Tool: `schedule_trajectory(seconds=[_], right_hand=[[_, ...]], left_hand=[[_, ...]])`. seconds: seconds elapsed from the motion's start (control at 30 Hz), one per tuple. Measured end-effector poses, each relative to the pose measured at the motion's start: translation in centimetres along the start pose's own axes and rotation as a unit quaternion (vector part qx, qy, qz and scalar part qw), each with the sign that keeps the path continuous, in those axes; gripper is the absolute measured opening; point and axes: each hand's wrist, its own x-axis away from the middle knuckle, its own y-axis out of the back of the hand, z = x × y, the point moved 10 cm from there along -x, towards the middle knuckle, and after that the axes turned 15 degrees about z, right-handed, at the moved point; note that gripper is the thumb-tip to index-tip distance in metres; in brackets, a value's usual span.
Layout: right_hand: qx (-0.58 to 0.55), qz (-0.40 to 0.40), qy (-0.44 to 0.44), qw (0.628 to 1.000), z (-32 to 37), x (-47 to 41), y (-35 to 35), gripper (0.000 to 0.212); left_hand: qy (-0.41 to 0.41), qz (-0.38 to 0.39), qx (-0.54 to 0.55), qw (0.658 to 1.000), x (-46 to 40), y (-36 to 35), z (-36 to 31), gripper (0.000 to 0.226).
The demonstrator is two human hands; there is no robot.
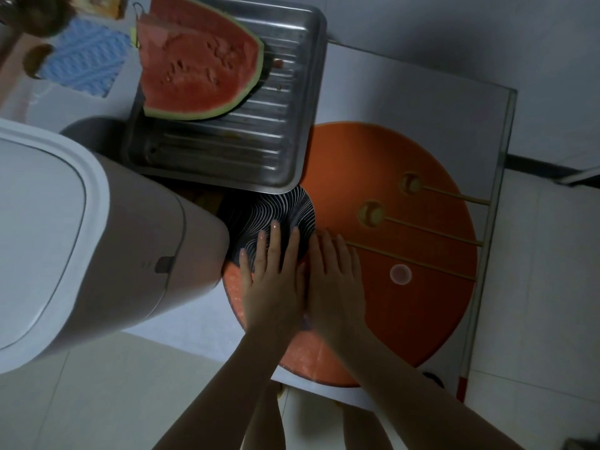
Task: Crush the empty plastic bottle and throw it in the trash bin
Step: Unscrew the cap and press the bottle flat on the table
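Note:
My left hand (272, 280) and my right hand (334, 280) lie palm down, side by side, with fingers stretched forward, on the orange round mat (406, 319). A thin pale sliver (306, 317) shows between the two palms; I cannot tell whether it is the plastic bottle, which is otherwise hidden. A small translucent round cap (401, 274) lies on the mat to the right of my right hand. The white trash bin (130, 248) stands close on the left with its lid (35, 228) shut.
A black-and-white swirl plate (292, 206) lies under my left fingertips. Behind it a steel tray (276, 131) holds a watermelon slice (194, 66). Thin wooden sticks (431, 230) lie across the mat on the right. The white table's edge (487, 254) runs along the right.

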Motion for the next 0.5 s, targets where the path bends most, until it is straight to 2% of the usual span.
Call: schedule_trajectory(seconds=[0.17,0.33,0.5], right_hand=[[-0.028,0.0,-0.008,1.0,0.2,-0.4,0.0,0.057],[-0.058,-0.02,-0.007,0.998,-0.1,-0.7,0.0,0.046],[-0.034,0.018,-0.023,0.999,-0.2,-0.9,-0.7,0.05]], left_hand=[[0.0,0.011,-0.006,1.0,-0.6,-0.3,0.2,0.055],[0.001,0.045,-0.032,0.998,-1.1,-1.0,0.2,0.071],[0.002,0.063,-0.033,0.997,-1.3,-1.3,0.4,0.07]])
